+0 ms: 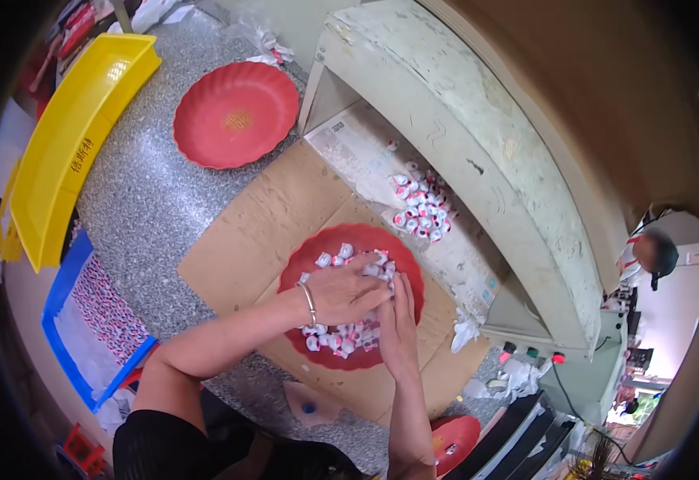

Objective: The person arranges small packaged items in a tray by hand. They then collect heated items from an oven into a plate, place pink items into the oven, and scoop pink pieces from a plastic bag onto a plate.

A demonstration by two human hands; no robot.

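Small white pieces with pink and dark markings (pixel 348 344) lie in a red scalloped plate (pixel 301 256). My left hand (pixel 337 294), a bangle at its wrist, reaches across the plate from the left with its fingers stretched out over the pieces. From below comes my right hand (pixel 398 332), its fingers extended and close together, beside the left fingertips. Both hands touch or hover just over the pieces; which of the two I cannot tell. Some pieces are hidden under the palms. The plate rests on a flat sheet of cardboard (pixel 237 236).
More such pieces (pixel 423 204) sit in the opening of a pale metal housing (pixel 477 144). A second red plate (pixel 213 132) stands at the back. Leftward are a yellow tray (pixel 61 160) and a blue-rimmed tray (pixel 65 280) with rows of pieces. Another person (pixel 645 252) is at far right.
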